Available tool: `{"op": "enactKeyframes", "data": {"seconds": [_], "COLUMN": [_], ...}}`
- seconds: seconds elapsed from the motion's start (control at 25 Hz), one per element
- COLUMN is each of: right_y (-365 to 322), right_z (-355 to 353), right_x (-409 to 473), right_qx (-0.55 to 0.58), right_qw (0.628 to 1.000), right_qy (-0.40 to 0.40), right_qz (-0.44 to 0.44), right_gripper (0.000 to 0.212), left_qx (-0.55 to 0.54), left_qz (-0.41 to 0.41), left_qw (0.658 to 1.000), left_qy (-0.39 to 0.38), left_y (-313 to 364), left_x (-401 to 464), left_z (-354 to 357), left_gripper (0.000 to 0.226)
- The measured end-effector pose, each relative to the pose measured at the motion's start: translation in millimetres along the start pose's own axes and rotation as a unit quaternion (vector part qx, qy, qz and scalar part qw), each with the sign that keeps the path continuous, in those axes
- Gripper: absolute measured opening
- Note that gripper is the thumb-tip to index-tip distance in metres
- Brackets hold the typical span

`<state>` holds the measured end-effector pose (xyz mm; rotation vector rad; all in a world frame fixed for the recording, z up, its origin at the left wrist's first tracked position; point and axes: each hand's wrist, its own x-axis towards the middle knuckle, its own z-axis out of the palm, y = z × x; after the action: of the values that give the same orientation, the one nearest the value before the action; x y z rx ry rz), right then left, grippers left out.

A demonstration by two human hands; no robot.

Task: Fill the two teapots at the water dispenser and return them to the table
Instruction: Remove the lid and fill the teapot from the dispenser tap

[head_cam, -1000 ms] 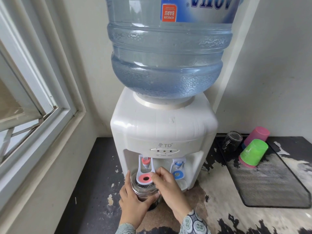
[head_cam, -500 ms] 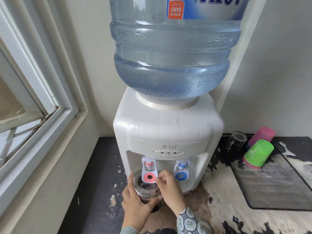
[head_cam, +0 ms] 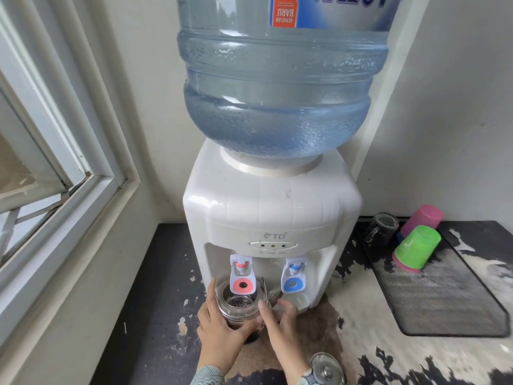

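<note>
A glass teapot (head_cam: 241,305) sits under the red tap (head_cam: 242,276), mouth directly below it; the left hand (head_cam: 219,325) cups its side; the right hand (head_cam: 277,320), fingers loosely curled against it, lies nearer the lever.

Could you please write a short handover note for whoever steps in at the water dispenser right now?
Left hand: wrapped around the glass teapot, holding it under the red tap.
Right hand: on the teapot's right side, near its spout; not on a tap lever.
The teapot's lid lies on the counter by the right wrist.
The teapot is open, its strainer showing; whether water is flowing or how full it is cannot be told.
Second teapot: not in view.
Left to do: finish filling this one, put its lid on, fill the second, carry both to the table.
</note>
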<state>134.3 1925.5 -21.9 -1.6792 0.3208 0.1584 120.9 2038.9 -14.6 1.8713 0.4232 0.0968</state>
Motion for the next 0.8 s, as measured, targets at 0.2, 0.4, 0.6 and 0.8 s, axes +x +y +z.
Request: {"op": "enactKeyframes", "data": {"seconds": [0.2,0.4,0.6,0.8], "right_y": [-11,-1,15,47], "right_z": [-5,-2,-6,-14], "right_x": [0,-15,-43,-73], "right_qx": [0.082,0.122,0.125,0.11], "right_qw": [0.985,0.981,0.983,0.981], "right_qy": [-0.1,-0.09,-0.084,-0.068], "right_qz": [0.117,0.123,0.109,0.145], "right_gripper": [0.054,0.045,0.04,0.045], "left_qx": [-0.001,-0.022,-0.009,0.02], "left_qz": [0.021,0.039,0.068,0.092], "left_qw": [1.0,0.999,0.997,0.995], "left_qy": [-0.009,-0.031,-0.031,-0.032], "left_y": [-5,-17,-41,-76], "left_x": [2,-9,-37,-70], "left_z": [-3,-11,-14,-14], "left_gripper": [0.123,0.129,0.136,0.132]}}
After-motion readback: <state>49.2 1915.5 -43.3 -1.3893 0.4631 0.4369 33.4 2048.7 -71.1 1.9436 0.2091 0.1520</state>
